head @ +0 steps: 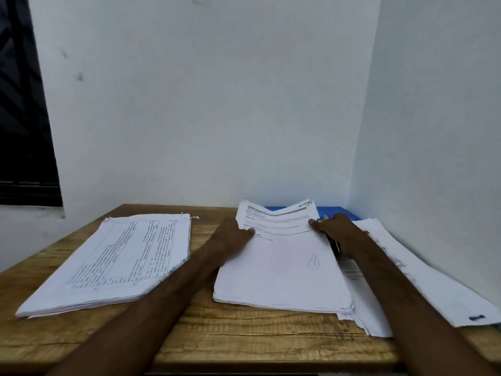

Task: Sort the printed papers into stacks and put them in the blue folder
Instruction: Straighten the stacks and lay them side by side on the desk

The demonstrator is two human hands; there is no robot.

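The table [244,340] before me is rough brown wood, its grain running side to side; its far edge meets a white wall [203,104], which turns a corner on my right; a few dark smudges [79,76] mark the wall up on my left; past them is a dark window [21,118], with a pale sill [29,215] beneath it.

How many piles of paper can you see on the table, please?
3: left pile; middle pile, held by left hand and right hand; right pile by the wall. More may hide underneath.
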